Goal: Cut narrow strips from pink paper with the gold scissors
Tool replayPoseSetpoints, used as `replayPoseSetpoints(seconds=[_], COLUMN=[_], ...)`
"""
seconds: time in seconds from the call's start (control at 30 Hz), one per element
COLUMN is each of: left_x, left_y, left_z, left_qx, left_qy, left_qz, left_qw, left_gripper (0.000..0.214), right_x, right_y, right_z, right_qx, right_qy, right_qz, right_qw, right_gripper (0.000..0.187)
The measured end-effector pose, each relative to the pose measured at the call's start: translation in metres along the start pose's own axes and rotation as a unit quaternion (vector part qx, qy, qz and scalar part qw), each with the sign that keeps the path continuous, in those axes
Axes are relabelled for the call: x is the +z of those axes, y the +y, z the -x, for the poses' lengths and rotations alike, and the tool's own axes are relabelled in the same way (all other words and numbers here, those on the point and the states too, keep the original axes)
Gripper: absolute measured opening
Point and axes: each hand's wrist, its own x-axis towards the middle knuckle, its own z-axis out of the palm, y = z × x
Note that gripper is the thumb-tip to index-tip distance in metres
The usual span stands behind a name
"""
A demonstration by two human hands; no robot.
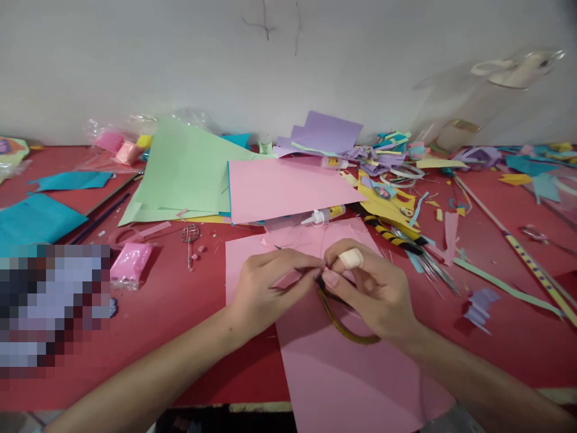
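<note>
My left hand (270, 285) is closed in a pinch, its fingertips meeting those of my right hand over a sheet of pink paper (333, 367). What the left fingertips hold is too small to make out; a thin dark tip shows just behind that hand. My right hand (374, 288) is closed too, with a pale bandage (351, 258) round one finger. From under its fingers comes a tool with a curved yellow-brown handle (349, 331); its working end is hidden. A small pink bit seems to show between the two hands' fingertips.
Pliers with yellow-and-black handles (392, 234) lie beyond my right hand, near a glue bottle (324, 214). Green paper (180, 168), another pink sheet (288, 186) and purple scraps (333, 132) lie at the back. At left are a pink clay packet (130, 263) and a small wire whisk (190, 243).
</note>
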Motion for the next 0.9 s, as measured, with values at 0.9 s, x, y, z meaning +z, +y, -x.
replayPoseSetpoints(seconds=[0.9], left_x=[0.0009], left_y=[0.0059], left_z=[0.0028], left_qx=[-0.102], left_qy=[-0.001], left_qz=[0.043], left_qw=[0.994], left_gripper=[0.008], right_x=[0.0021], right_y=[0.0002], right_z=[0.0001], right_qx=[-0.063], right_qy=[0.023], right_qz=[0.088], right_qw=[0.994], right_gripper=[0.018])
